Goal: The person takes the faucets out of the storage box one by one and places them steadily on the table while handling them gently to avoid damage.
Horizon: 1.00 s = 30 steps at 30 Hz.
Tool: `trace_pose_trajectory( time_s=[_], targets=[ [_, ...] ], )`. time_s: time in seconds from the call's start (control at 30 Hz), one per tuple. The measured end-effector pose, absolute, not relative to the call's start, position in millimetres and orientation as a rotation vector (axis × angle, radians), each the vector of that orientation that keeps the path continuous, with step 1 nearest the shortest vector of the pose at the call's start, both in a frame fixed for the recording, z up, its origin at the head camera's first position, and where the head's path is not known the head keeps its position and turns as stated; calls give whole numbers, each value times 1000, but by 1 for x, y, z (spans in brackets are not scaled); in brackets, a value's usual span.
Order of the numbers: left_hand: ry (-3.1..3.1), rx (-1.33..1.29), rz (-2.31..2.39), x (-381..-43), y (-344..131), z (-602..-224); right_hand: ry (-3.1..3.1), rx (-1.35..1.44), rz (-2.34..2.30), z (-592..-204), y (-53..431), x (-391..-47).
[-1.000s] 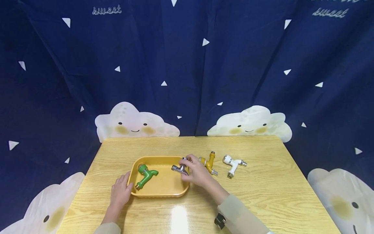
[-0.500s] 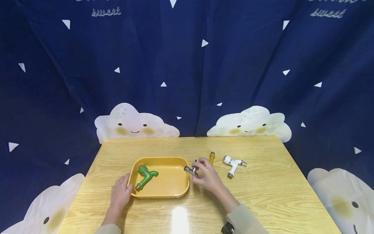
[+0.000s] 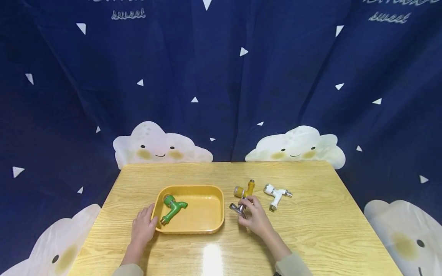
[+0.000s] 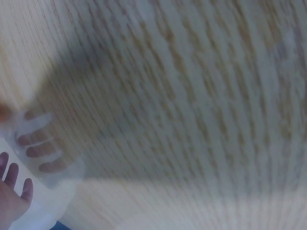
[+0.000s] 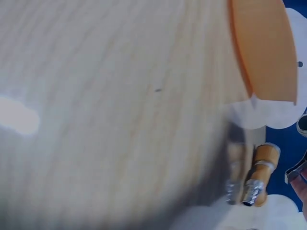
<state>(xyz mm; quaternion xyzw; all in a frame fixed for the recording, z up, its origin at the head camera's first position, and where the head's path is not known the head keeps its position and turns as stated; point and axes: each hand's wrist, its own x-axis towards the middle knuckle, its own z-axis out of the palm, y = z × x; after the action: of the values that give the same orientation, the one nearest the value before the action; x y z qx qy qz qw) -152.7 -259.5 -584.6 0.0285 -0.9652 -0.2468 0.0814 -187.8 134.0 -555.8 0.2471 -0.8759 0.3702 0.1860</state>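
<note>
My right hand (image 3: pixel 257 218) pinches a small chrome faucet (image 3: pixel 237 209) between thumb and fingers, just right of the tray and in front of the yellow faucet (image 3: pixel 247 189). Only the fingertips and part of the chrome faucet (image 5: pixel 296 168) show at the right edge of the right wrist view. Against the left end of the yellow tray (image 3: pixel 193 232) rests my left hand (image 3: pixel 142 226), fingertips and thumb at the rim. Inside that tray, toward its left side, lies a green faucet (image 3: pixel 173 209). The left wrist view catches the left hand (image 4: pixel 12 199) at its lower left corner, fingers spread.
A white faucet (image 3: pixel 277 195) lies on the wooden table (image 3: pixel 328 222), right of the yellow one. Behind the table hangs a dark blue curtain (image 3: pixel 221 76) with white triangles and clouds.
The right hand has carried the chrome faucet from over the tray's right end out to the right and a little nearer, uncovering the yellow faucet. The left hand has stayed at the tray.
</note>
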Motion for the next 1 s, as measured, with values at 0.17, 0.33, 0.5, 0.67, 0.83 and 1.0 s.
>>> trace_pose_trajectory(
  time_s=[0.17, 0.33, 0.5, 0.67, 0.83, 1.0],
  targets=[
    [-2887, 89, -741, -153, -259, -585, -2539, 643, 1034, -569, 139, -183],
    [-2893, 90, -739, -153, -259, -585, -2546, 652, 992, -581, 143, -180],
    [-2899, 96, -749, -153, -260, -585, -2546, 651, 993, -589, 145, -180],
    [-2898, 91, -751, -153, -260, -584, -2566, 659, 1003, -592, 147, -178],
    [-2891, 89, -765, -152, -260, -584, -2568, 683, 969, -596, 148, -177],
    [-2882, 91, -768, -153, -259, -583, -2584, 701, 919, -599, 148, -177]
  ],
)
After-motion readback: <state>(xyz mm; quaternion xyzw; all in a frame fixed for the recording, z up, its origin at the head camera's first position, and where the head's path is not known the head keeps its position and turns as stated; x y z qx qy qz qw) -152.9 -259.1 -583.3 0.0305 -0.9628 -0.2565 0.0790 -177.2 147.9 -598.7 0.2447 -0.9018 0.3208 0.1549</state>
